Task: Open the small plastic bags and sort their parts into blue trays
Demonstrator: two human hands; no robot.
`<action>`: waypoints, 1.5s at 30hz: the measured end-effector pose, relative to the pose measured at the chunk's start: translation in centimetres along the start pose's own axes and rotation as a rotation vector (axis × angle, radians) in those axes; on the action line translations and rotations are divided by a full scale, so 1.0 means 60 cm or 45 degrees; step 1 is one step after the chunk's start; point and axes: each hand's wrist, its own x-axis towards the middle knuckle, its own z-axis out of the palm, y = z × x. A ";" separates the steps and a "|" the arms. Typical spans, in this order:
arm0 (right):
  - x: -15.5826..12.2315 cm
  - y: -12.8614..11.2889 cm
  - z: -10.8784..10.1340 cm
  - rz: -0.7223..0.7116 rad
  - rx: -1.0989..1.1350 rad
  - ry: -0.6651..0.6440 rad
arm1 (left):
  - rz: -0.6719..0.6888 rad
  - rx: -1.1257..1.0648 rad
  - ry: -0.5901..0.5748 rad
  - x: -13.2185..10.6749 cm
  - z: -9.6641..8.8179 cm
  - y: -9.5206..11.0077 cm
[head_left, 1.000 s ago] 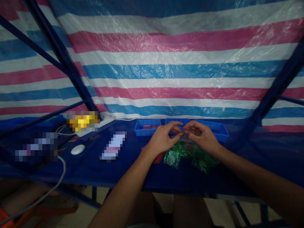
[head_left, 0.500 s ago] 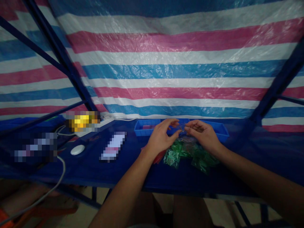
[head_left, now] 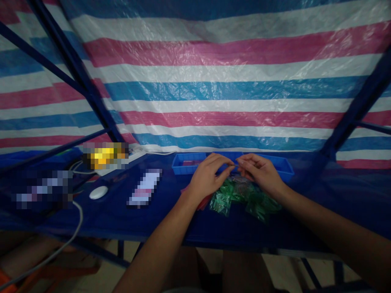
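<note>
My left hand (head_left: 210,173) and my right hand (head_left: 258,169) meet almost fingertip to fingertip above the blue table. Both are closed in a pinch; whatever lies between the fingertips is too small to name. Below them lie several green clear plastic packets (head_left: 222,199), with small pieces inside that I cannot make out. Something red and flat (head_left: 204,202) shows partly from under my left wrist. Behind my hands stand blue plastic trays (head_left: 185,167), partly covered by my fingers; the left one holds a pinkish flat item.
A phone with a blurred screen (head_left: 145,188) and a white oval object (head_left: 98,192) lie to the left. A white power strip (head_left: 120,163), a blurred yellow item (head_left: 104,156) and a cable (head_left: 80,219) are farther left. Striped sheeting (head_left: 226,89) hangs behind, between blue metal posts.
My left thumb and fingers have closed from a wider gap into a pinch. My right fingertips have also drawn together, and the tips of both hands are nearer each other.
</note>
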 end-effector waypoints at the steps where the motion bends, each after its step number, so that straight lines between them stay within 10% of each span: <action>1: -0.001 -0.003 -0.001 -0.031 -0.068 -0.003 | -0.031 -0.011 0.007 0.000 0.000 0.001; 7: -0.008 -0.010 0.004 -0.312 -0.262 -0.040 | -0.195 -0.103 0.048 -0.003 0.006 0.002; 23: -0.001 -0.002 0.003 0.074 0.126 -0.092 | -0.028 -0.009 0.035 -0.003 0.006 -0.007; 45: -0.009 -0.005 0.011 0.004 0.038 -0.233 | -0.020 0.117 -0.032 -0.009 0.001 -0.009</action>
